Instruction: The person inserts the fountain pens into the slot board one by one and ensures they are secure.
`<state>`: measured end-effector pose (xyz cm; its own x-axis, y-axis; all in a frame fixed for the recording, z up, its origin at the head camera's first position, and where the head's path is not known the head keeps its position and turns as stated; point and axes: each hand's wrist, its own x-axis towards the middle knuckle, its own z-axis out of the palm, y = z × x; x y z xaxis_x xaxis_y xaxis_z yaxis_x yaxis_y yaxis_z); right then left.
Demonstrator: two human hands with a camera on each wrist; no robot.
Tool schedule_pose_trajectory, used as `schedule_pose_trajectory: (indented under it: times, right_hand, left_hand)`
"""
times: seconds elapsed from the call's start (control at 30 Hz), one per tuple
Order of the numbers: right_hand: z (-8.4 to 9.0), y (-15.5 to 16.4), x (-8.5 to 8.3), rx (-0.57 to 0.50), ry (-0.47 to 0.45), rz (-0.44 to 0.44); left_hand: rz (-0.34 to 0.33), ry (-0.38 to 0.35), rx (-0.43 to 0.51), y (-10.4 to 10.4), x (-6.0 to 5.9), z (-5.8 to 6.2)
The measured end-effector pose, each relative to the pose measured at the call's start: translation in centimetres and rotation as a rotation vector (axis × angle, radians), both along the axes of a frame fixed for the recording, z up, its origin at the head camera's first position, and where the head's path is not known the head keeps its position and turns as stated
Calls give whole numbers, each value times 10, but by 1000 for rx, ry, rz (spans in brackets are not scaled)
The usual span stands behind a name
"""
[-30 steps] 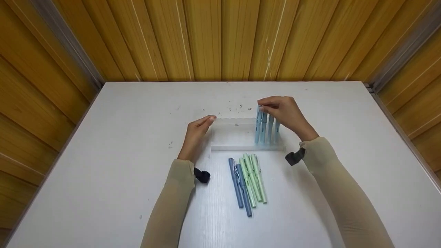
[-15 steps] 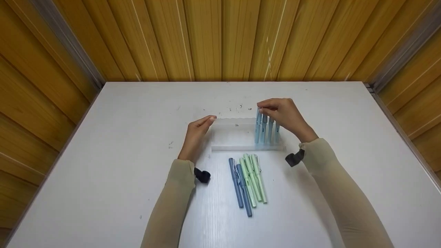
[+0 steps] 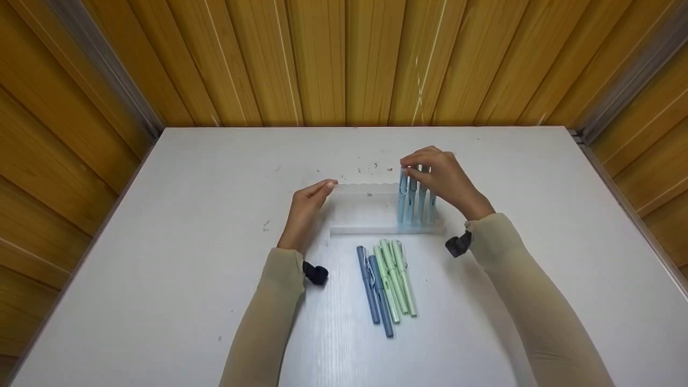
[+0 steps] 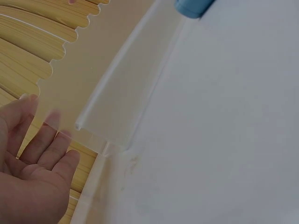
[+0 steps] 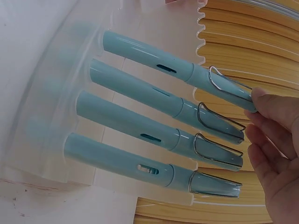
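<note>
A clear pen stand (image 3: 363, 212) with a scalloped back edge stands on the table. My left hand (image 3: 307, 207) grips its left upper corner, thumb in front and fingers showing through the panel (image 4: 70, 79) behind. Several light blue pens (image 5: 140, 147) with wire clips stand upright in a row at its right end. My right hand (image 3: 443, 172) pinches the top of the leftmost light blue pen (image 5: 149, 56) between thumb and fingertips. That pen's lower end sits in the stand's front ledge, in line with the others.
Two dark blue pens (image 3: 367, 285) and three light green pens (image 3: 395, 279) lie side by side on the white table (image 3: 161, 290), in front of the stand. A wood-patterned wall (image 3: 344, 64) rises behind the table's far edge.
My right hand dips slightly, then rises a little at the same pen's top, its fingers shifting. My left hand, the stand and the loose pens stay in place.
</note>
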<state>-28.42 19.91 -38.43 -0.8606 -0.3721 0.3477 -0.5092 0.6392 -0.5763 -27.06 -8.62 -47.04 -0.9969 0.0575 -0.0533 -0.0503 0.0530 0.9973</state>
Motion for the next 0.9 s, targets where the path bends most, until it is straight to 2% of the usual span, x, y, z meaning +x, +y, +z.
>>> schedule_pose_trajectory:
  times: [0.37,0.7,0.8,0.9]
  right_hand:
    - [-8,0,-7,10,0,-8]
    - [-9,-3,-6,41,-62,-42]
    - [-8,-4,-4,47,-40,-35]
    - [-7,-4,0,35,20,-10]
  left_hand:
    - [18,-2,-18,1,0,0]
    - [28,-15,-25,1,0,-1]
    - [30,-16,-17,1,-1,-1]
    - [31,-11,-14,1,0,-3]
